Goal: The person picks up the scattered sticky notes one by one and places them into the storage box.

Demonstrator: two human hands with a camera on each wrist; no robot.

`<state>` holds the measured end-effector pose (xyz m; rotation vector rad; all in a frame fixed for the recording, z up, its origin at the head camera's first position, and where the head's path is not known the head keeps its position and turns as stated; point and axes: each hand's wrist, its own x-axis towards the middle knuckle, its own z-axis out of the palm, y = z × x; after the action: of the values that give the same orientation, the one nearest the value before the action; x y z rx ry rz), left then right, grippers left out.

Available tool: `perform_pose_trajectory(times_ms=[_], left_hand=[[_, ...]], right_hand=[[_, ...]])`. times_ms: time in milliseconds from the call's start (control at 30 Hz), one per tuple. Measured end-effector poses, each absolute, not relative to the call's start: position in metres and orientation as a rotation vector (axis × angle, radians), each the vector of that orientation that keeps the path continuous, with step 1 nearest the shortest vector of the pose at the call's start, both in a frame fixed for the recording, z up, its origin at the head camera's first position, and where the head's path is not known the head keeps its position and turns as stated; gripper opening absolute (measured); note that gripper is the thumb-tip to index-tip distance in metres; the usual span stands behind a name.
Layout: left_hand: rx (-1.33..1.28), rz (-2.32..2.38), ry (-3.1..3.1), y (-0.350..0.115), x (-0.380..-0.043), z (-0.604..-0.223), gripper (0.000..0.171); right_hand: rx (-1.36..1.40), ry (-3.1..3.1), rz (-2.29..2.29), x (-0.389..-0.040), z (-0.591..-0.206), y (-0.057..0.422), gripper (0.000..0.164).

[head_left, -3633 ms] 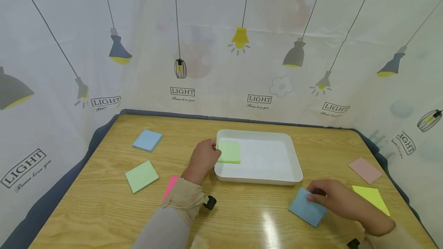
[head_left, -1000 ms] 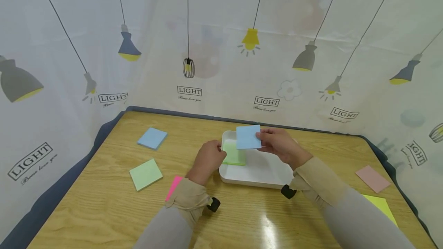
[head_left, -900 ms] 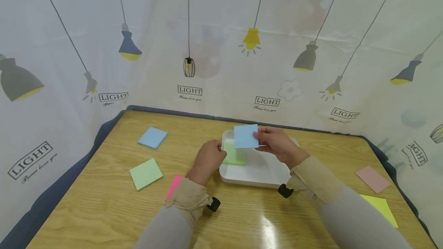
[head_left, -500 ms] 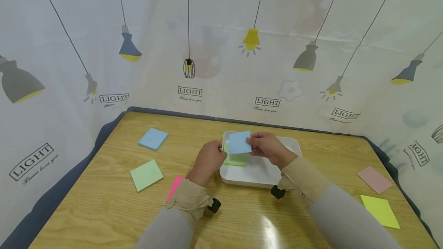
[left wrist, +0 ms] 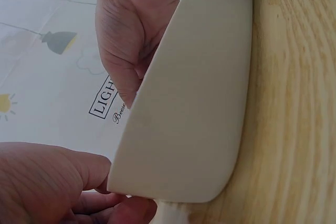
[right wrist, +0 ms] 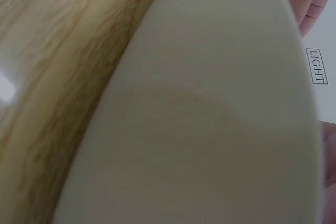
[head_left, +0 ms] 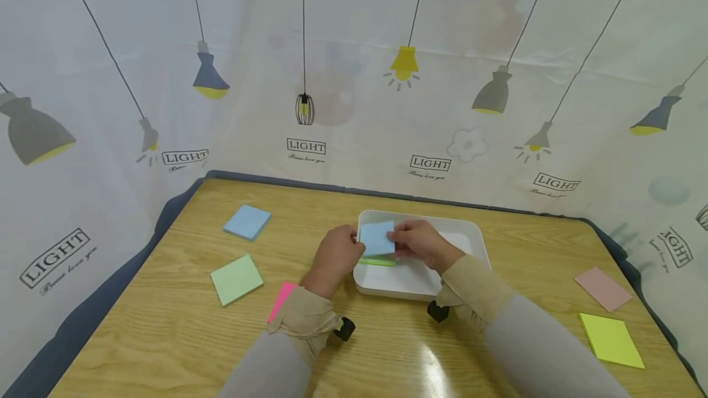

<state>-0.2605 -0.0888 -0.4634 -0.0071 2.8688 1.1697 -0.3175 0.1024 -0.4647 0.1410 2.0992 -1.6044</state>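
In the head view a white tray stands on the wooden table, its left rim pinched by my left hand. The left wrist view shows that thumb and fingers at the tray's corner. My right hand pinches the right edge of a light blue sticky note pad inside the tray's left part. Beneath the blue pad, a green sticky note pad shows only its front strip. In the right wrist view the tray's outer wall hides most of the right hand.
Left of the tray lie a blue pad, a pale green pad and a pink pad partly under the left forearm. A dusty pink pad and a yellow pad lie at the right. A lamp-patterned curtain borders the table.
My right hand picked up the blue pad from the table at the right, carried it over the tray, and lowered it leftward onto the green pad. The left hand stays on the rim.
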Motion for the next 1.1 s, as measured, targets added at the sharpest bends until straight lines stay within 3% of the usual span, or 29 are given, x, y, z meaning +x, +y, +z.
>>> perform_pose_trajectory(times_ms=[400, 1100], left_hand=[[-0.028, 1.151, 2.878, -0.0879, -0.2604, -0.4621, 0.016], [-0.035, 1.147, 2.877, -0.0868, -0.2631, -0.4637, 0.019]], right_hand=[[0.048, 2.334, -1.250, -0.3187, -0.4623, 0.1025, 0.020], [0.019, 2.349, -1.243, -0.3140, -0.4647, 0.1069, 0.021]])
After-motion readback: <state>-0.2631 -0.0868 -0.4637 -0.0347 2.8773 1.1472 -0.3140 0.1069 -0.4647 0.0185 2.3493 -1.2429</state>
